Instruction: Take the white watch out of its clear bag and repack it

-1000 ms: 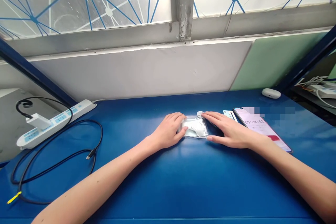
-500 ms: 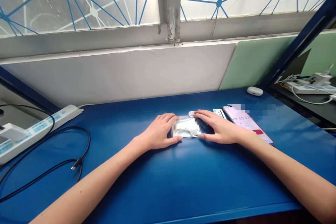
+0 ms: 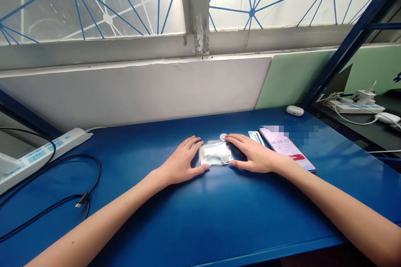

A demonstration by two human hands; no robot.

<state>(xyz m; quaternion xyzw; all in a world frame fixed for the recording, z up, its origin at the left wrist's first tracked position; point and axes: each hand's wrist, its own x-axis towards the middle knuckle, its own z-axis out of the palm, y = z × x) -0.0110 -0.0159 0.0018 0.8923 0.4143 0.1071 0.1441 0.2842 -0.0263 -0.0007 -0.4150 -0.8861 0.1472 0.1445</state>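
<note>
A clear plastic pouch (image 3: 214,159) lies flat on the blue desk (image 3: 194,212), with something white and a thin white cord inside it. My left hand (image 3: 183,160) rests at the pouch's left edge, thumb and fingers spread apart, open. At the right edge is my right hand (image 3: 252,153), also open, its thumb by the near right corner. Its fingertips are close to a small round whitish disc (image 3: 223,137) at the pouch's far right corner; whether they touch it I cannot tell.
Right of my right hand lie a phone (image 3: 283,144) showing a timer and a card (image 3: 256,137). A white earbud case (image 3: 295,111) sits at the back right. On the left are a power strip (image 3: 72,138) and a black cable (image 3: 99,171). A wall panel (image 3: 156,96) stands behind.
The view has turned slightly to the right, so everything sits a little further left. Both hands keep their places beside the pouch. The phone's timer has advanced by a second.
</note>
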